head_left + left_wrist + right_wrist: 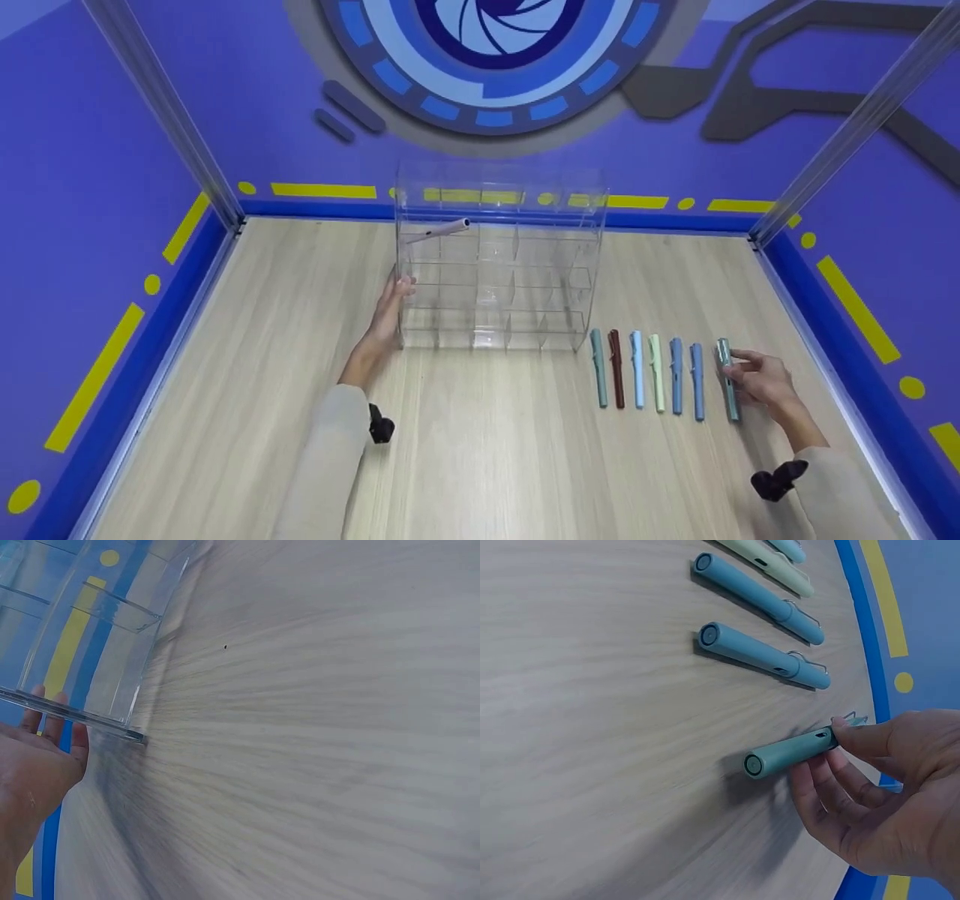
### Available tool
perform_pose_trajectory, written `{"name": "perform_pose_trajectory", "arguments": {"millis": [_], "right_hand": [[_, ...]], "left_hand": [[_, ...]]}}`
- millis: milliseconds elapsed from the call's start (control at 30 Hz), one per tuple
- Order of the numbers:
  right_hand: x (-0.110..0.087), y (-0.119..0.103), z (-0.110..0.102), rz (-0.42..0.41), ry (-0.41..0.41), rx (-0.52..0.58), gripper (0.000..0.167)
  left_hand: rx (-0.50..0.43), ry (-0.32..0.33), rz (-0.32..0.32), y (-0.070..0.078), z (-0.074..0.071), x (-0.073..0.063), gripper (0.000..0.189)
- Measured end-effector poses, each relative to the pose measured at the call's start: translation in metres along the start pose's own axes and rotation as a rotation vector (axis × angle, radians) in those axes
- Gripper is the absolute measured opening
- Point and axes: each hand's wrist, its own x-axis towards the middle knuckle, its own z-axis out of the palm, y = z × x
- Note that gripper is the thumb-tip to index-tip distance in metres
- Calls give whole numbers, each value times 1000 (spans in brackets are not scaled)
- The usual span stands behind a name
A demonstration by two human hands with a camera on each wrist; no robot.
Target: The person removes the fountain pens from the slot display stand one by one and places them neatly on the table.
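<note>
A clear acrylic pen rack (491, 300) with several tiers of compartments stands toward the back of the table. My left hand (386, 307) grips its left side wall, fingertips at the edge; in the left wrist view the fingers (54, 724) reach past the panel's edge. A pale pinkish pen (439, 231) lies tilted in an upper left compartment. On the right, my right hand (761, 379) pinches a dark green fountain pen (791, 754) between thumb and fingers, near its clip end. Its barrel end appears slightly above the table in the right wrist view.
Left of the right hand lies a row of pens: grey-green (598, 367), dark red (616, 367), light blue (637, 367), pale green (657, 373) and two blue ones, one the blue pen (697, 381) nearest that hand. Blue printed walls (525, 165) enclose the table.
</note>
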Motion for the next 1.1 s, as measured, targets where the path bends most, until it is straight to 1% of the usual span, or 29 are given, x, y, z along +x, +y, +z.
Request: {"name": "perform_pose_trajectory", "arguments": {"millis": [67,133,200,333,433,500,567,633,767,833,900,1000,1100], "right_hand": [[3,0,1,-9,-2,6,56],[5,1,2,-13,0,15,55],[6,1,4,-17,5,12,55],[7,4,8,-24,27,-13,55],[6,7,11,-37,47,-40,54],[6,9,13,-48,63,-55,53],[7,11,14,-50,78,-66,53],[8,12,16,-57,88,-70,52],[7,14,18,-55,81,-45,55],[5,12,17,-49,85,-21,55],[3,9,14,-54,108,3,54],[0,0,8,-91,167,12,50],[-4,-10,3,-144,197,14,48]], "left_hand": [[-10,7,3,0,-1,1,66],[-23,19,-11,1,-1,1,67],[-33,26,-12,1,-1,1,66],[2,15,28,1,0,2,65],[12,5,42,-1,1,2,67],[22,5,36,-3,2,1,67],[14,11,17,-4,3,-1,68],[22,14,21,-6,3,-1,67],[14,23,11,-7,2,-2,65],[5,21,0,-7,1,-1,65],[-9,21,-14,-4,1,1,65],[-29,14,-22,1,1,4,66],[-30,18,-13,-1,2,4,67]]}}
